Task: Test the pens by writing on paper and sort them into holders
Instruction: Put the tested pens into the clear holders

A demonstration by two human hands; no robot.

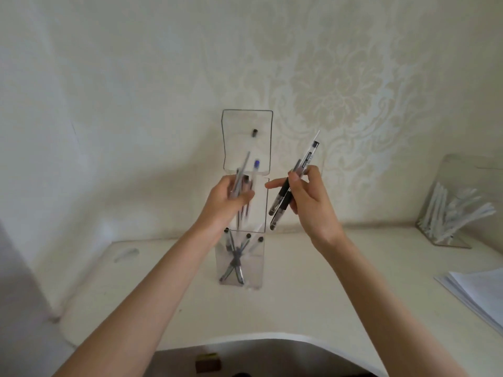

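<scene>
Pens fill both hands, raised above the white desk (299,300). The left hand (224,204) has its fingers curled round a blurred bundle of pens (241,186). The bundle stands nearly upright, its lower ends poking out below the palm and a blue-topped pen rising above the fingers. The right hand (309,206) pinches a few dark-gripped pens (285,193) between thumb and fingers, with the index finger stretched out toward the left hand. These pens lie tilted, their grip ends hanging down-left of the hand and their upper ends slanting up-right past the knuckles. The two hands are near each other but apart.

Just below the left hand, a clear holder (257,270) stands on the desk with several pens in the holder (235,263) crossing one another. Behind it, clear panels (234,142) rise against the patterned wall (353,77); how they join the holder I cannot tell. Far right, a second clear holder (462,170) contains white sticks (449,213), and a paper stack (479,292) lies nearer the desk's right edge.
</scene>
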